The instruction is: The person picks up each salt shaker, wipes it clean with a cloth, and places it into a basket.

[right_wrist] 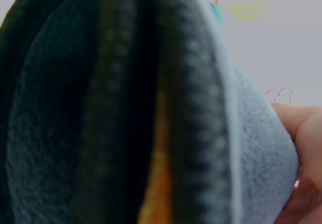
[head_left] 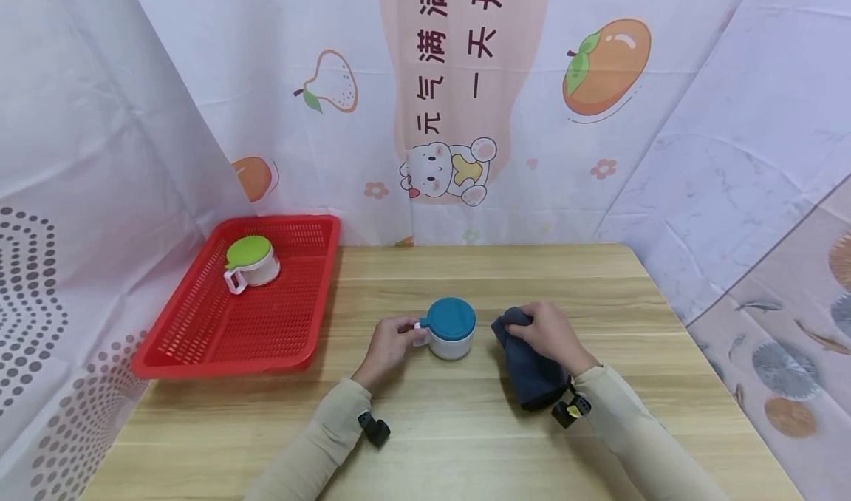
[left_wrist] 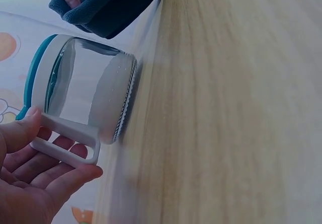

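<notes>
A clear jar (left_wrist: 100,78) with a white handle and a blue lid (head_left: 451,318) stands near the middle of the table. My left hand (head_left: 391,349) holds it by the handle (left_wrist: 70,133), thumb on top and fingers curled beneath in the left wrist view. To the right of the jar, my right hand (head_left: 550,336) grips a folded dark grey-blue cloth (head_left: 528,372), which hangs down toward the wrist. Close to the camera, the cloth (right_wrist: 261,148) fills most of the right wrist view and covers part of that hand.
A red plastic basket (head_left: 323,287) stands at the table's back left. In it sits a similar jar (head_left: 261,270) with a green lid (head_left: 249,250). A printed curtain (head_left: 346,161) hangs along the back edge of the wooden table (head_left: 439,449).
</notes>
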Tool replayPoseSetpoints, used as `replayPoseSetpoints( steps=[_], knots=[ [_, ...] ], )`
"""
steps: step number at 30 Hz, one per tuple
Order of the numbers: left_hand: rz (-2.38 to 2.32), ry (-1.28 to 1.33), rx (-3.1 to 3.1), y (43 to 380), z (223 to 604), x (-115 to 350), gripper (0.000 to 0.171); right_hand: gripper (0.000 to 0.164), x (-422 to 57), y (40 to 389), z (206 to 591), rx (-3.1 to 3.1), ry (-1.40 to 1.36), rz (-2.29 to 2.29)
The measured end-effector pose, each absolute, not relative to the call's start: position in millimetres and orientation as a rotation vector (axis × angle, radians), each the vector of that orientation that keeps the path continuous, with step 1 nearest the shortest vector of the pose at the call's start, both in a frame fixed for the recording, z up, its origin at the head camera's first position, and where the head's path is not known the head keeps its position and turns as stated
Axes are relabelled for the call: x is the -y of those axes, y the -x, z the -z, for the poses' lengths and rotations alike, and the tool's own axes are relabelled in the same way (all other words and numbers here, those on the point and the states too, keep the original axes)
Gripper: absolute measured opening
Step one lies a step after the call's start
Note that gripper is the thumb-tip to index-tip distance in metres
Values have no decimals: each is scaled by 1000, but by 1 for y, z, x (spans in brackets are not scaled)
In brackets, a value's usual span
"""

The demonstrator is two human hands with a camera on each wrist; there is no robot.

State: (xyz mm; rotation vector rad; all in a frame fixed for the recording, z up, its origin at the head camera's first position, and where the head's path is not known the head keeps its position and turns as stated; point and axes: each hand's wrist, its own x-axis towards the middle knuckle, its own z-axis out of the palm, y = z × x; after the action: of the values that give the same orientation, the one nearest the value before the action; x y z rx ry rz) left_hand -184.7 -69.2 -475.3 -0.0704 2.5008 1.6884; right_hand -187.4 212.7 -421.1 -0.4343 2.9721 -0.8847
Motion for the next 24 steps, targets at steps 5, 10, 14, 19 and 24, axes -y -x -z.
replayPoseSetpoints(
  steps=[5,10,14,19,24],
  knots=[
    [-1703,66,-2484,184,473,70,14,12,-213,188,421,-2968,434,877],
    [-1719,60,-2477,185,469,71,17,14,-214,188,419,-2953,413,869],
    [-1721,59,-2478,185,469,72,16,14,-215,188,419,-2942,413,866],
    [-1735,81,-2473,185,466,74,15,13,-217,188,419,-2942,433,852],
    [-1737,94,-2492,183,460,74,17,14,-217,188,420,-2944,452,848]
  ],
)
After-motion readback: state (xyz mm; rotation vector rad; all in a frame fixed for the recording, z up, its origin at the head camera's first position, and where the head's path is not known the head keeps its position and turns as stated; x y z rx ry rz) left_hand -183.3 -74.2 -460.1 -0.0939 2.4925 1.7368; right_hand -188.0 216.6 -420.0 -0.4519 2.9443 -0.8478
